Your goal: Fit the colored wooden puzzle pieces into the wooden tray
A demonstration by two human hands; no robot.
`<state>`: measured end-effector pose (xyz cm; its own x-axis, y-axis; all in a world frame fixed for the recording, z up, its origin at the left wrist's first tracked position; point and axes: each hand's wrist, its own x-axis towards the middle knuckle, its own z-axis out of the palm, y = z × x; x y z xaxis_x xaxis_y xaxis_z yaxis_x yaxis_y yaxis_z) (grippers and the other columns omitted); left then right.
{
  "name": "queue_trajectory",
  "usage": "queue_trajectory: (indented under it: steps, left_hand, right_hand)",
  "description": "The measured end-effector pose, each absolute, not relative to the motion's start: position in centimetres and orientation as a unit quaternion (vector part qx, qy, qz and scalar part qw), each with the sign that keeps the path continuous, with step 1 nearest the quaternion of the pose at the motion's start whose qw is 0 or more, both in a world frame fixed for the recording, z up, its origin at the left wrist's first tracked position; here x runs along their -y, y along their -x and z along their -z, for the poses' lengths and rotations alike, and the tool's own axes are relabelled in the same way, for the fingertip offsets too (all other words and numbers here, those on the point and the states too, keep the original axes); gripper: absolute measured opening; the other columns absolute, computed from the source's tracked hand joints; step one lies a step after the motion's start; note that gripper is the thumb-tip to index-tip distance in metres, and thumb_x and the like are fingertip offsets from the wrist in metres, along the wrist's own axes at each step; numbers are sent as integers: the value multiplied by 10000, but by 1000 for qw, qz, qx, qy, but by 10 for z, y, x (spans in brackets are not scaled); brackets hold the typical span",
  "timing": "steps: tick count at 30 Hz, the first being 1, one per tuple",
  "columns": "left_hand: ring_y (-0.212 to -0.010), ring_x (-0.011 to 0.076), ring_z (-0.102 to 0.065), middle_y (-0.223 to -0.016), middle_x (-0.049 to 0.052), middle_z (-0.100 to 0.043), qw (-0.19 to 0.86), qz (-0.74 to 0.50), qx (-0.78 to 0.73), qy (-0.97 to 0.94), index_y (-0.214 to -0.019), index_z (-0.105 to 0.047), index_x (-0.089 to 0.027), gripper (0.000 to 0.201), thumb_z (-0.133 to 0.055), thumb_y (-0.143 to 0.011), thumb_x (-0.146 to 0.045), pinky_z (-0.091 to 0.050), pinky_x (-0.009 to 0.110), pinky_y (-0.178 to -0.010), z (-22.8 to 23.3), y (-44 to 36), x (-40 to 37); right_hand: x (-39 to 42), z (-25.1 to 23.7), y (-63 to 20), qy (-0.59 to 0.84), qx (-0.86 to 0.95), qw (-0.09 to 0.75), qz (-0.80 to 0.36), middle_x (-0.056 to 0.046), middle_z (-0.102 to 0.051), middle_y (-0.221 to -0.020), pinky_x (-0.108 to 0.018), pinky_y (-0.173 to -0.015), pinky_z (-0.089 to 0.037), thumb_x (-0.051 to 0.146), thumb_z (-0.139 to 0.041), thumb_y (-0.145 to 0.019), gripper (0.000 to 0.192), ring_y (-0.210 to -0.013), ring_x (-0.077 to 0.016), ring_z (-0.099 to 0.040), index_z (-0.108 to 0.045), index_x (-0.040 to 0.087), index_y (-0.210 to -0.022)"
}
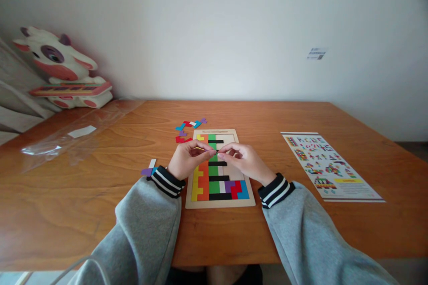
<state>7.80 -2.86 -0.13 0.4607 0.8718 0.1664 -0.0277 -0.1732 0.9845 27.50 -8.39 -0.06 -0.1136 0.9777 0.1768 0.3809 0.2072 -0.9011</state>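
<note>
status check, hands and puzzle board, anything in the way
Left hand and right hand close together over puzzle board, any held piece unclear. Board partly filled. Hands cover part of it; loose pieces off its left side.

The left hand (187, 160) and right hand (246, 160) nearly meet above a partly filled wooden tetromino tray (219, 204) on the bench (100, 218); loose puzzle pieces (181, 127) lie left, a printed sheet (329, 167) right, a cow-shaped toy keyboard (72, 91) far left.
</note>
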Motion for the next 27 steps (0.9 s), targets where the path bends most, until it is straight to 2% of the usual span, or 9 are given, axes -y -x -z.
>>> queue_trajectory:
  steps: [5,8,12,17,21,27]
  left_hand:
    - [-682,133,-668,-768,24,-697,581,-380,-316,-646,-805,-641,-135,370,-819,-677,-432,-573,276,-684,5,-80,30]
    - [-698,136,-679,-830,20,-681,592,-387,-308,-636,-897,-610,-144,423,-809,-683,-450,-587,295,-703,5,-80,30]
    - [-670,138,-685,-862,27,-665,588,-364,-312,-651,-972,-580,-154,462,-770,-718,-490,-571,268,-632,5,-80,32]
    - [-754,155,-672,-856,60,-702,495,-340,-321,-732,-985,-609,-153,402,-699,-793,-494,-524,253,-653,6,-77,31]
    - [-765,151,-658,-865,51,-709,432,-333,-336,-768,-983,-629,-166,348,-554,-900,-495,-508,255,-662,8,-75,29]
    - [-735,148,-634,-845,38,-692,273,-301,-334,-850,-955,-659,-187,258,-564,-903,-421,-497,259,-648,15,-72,26]
  right_hand:
    - [83,2,-276,520,644,419,-373,-20,-692,-820,-233,-544,-422,504,-678,-804,328,-622,-110,-554,-660,190,-898]
    - [82,4,-275,532,638,413,-373,-14,-679,-806,-233,-542,-422,509,-685,-791,339,-599,-103,-534,-626,187,-879]
    - [80,9,-277,509,648,412,-388,-32,-697,-826,-247,-603,-449,494,-637,-838,320,-677,-124,-590,-641,178,-888]
    - [77,12,-281,496,640,425,-405,-51,-726,-885,-271,-673,-478,443,-667,-834,294,-733,-141,-624,-683,169,-940]
    - [77,8,-286,505,655,400,-395,-55,-735,-945,-277,-705,-484,421,-645,-855,301,-775,-146,-630,-711,180,-1024]
    - [79,3,-297,538,642,308,-451,-41,-695,-766,-221,-532,-445,434,-676,-807,323,-624,-114,-582,-711,139,-934]
